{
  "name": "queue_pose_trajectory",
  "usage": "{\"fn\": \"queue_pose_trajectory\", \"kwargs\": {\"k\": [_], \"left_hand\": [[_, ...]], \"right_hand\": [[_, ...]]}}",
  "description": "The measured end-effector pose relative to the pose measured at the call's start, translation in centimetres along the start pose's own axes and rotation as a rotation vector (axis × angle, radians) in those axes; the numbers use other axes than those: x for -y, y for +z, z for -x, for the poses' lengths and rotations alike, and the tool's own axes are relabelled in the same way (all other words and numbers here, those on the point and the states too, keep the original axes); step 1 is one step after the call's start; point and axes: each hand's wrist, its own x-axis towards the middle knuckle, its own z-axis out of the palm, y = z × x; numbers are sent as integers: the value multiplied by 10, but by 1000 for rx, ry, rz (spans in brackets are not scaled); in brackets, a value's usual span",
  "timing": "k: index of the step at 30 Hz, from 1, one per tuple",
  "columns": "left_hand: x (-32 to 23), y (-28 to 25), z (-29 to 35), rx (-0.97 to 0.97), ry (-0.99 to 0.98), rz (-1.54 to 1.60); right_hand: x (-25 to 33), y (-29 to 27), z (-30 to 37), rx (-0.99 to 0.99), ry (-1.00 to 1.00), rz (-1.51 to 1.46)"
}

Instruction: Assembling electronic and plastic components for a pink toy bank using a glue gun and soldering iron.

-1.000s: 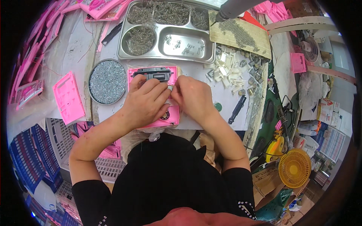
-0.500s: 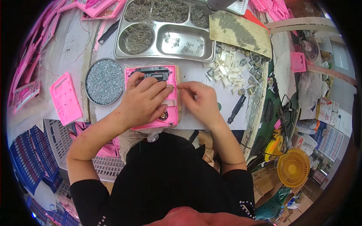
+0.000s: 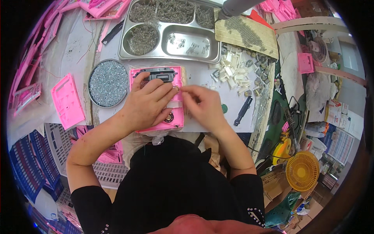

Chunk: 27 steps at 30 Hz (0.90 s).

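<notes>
In front of me a pink plastic casing [image 3: 177, 122] lies open side up on a padded base. It holds a long black slotted part [image 3: 165, 75] near its far end and a small round speaker-like part [image 3: 169, 117] near its close end. My left hand [image 3: 146, 103] lies over the casing, fingers spread across it and thumb apart, its fingertips beside a small metal piece [image 3: 176, 89]. At the casing's right edge my right hand [image 3: 204, 107] is closed in a pinch, slightly blurred. Whatever lies between its fingertips is too small to make out.
A round bowl of small screws [image 3: 108, 84] stands left, beside a loose pink panel [image 3: 68, 101]. Behind is a metal compartment tray [image 3: 169, 59] with springs. White plastic pieces [image 3: 230, 66], a board of small parts [image 3: 245, 35] and a black slotted strip [image 3: 243, 111] lie right.
My right hand has shifted slightly left, its fingertips now over the casing's right edge. My left hand stays in nearly the same place on the casing.
</notes>
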Motion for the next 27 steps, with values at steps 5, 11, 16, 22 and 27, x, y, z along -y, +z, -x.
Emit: {"fn": "queue_pose_trajectory", "kwargs": {"k": [5, 11, 16, 22, 27], "left_hand": [[12, -1, 11, -47, 50, 30], [14, -14, 5, -46, 73, -28], [11, 7, 7, -85, 68, -13], [30, 30, -7, -194, 319, -110], [-12, -9, -2, -187, 259, -90]], "right_hand": [[-6, 7, -18, 14, 142, -95], [-5, 11, -28, -14, 78, -24], [-42, 41, -43, -174, -123, 135], [-39, 45, -36, -353, -105, 199], [-43, 50, -38, -276, -29, 198]]}}
